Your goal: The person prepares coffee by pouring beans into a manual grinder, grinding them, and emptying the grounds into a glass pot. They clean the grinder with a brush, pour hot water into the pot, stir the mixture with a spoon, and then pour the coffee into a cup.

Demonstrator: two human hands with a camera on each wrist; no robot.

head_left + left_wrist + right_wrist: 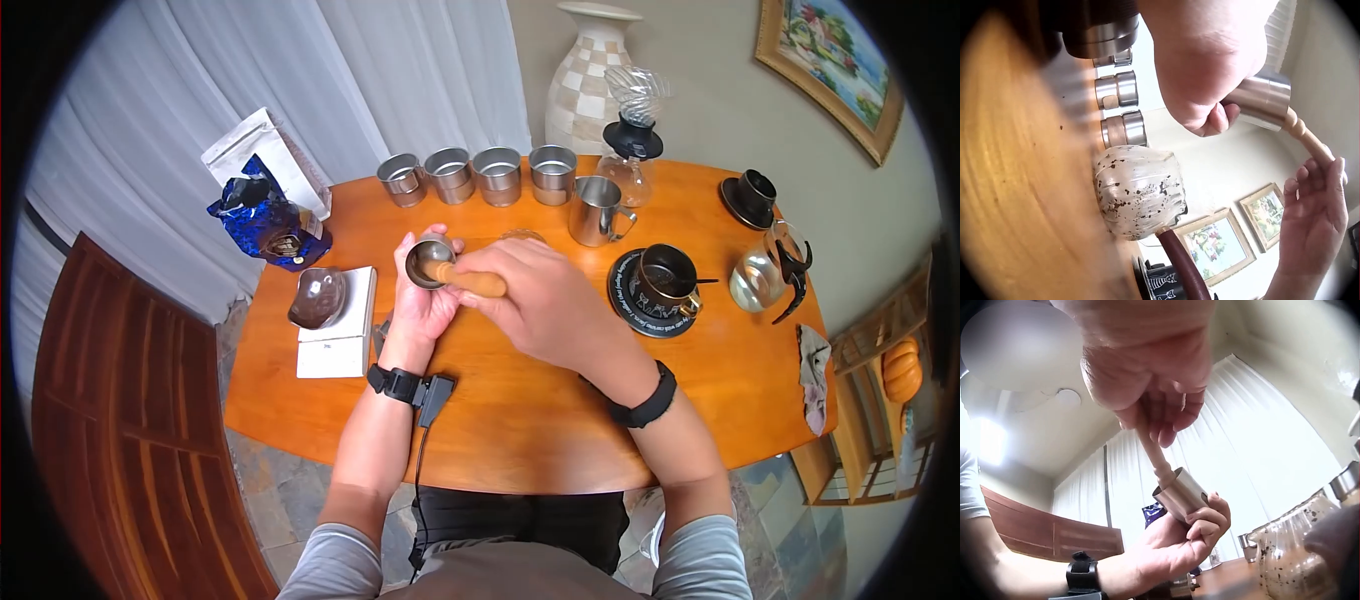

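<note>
My left hand holds a small steel cylinder with its open mouth tilted up. In the left wrist view, the fingers curl round the lower part of the cylinder. My right hand pinches a turned wooden-handled tool, whose far end reaches into the cylinder and is hidden there. The right wrist view shows the wooden handle slanting down into the mouth. Beyond the hands, a clear container is speckled with dark grounds; my right hand mostly hides it in the head view.
Left: a white scale, a dark glass bowl and a blue bag. Back: several steel cups, a pitcher and a glass dripper. Right: a black cup on a saucer, a glass server and a cloth.
</note>
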